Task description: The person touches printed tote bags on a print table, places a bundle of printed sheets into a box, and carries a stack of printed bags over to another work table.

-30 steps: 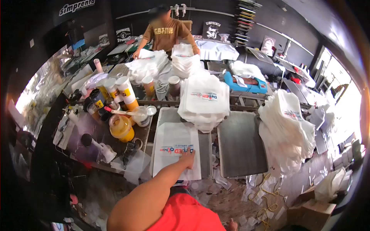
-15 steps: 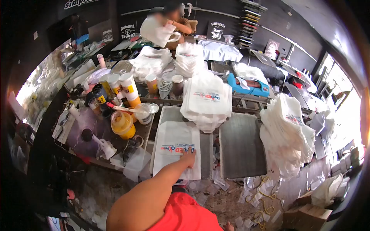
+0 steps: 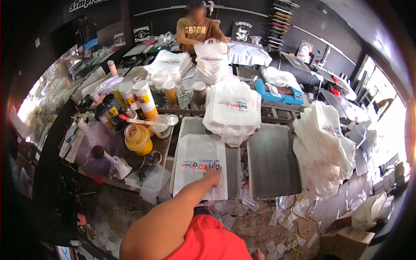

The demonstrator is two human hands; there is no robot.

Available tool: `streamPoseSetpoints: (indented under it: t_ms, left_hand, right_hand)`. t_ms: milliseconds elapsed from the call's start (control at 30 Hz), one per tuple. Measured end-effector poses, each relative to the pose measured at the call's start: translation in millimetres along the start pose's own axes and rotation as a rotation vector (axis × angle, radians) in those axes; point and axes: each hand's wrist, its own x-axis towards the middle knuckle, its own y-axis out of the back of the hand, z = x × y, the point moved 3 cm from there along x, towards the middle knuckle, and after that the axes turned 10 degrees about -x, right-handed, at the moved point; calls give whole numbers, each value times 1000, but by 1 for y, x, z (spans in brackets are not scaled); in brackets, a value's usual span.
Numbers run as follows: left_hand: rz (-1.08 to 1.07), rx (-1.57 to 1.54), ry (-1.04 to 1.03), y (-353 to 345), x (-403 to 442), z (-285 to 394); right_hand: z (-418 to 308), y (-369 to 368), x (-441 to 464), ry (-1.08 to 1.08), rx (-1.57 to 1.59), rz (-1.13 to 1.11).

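Note:
My left hand (image 3: pixel 212 177) lies on the printed lettering of a white bag (image 3: pixel 197 186), its fingers extended and touching the fabric. The bag is flat on a dark rectangular board (image 3: pixel 233 173). At the bottom edge, only a small bit of my right hand (image 3: pixel 258 255) shows beside the red shirt; what its fingers do is hidden. Just behind the flat bag rises a stack of printed white bags (image 3: pixel 232 108). A second dark board (image 3: pixel 274 162) is to the right.
More white bags (image 3: pixel 325 147) drape at the right. Ink tubs and an open yellow jar (image 3: pixel 138 141) stand at the left. Across the table, a co-worker (image 3: pixel 201 30) handles a bag over a stack (image 3: pixel 212 69). A blue device (image 3: pixel 279 93) sits behind; boxes (image 3: pixel 346 242) are lower right.
The co-worker, first with both hands at two stacks, raised a white bag, and now has it lowered over the right-hand stack. My left hand has stayed on the flat bag.

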Motion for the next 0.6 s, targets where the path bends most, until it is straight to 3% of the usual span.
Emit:
streamPoseSetpoints:
  t_ms: [600]
  left_hand:
    - [29,-11,-30,-2,2,-2]
  right_hand:
    - [-4,-9,0,-102,125,-60]
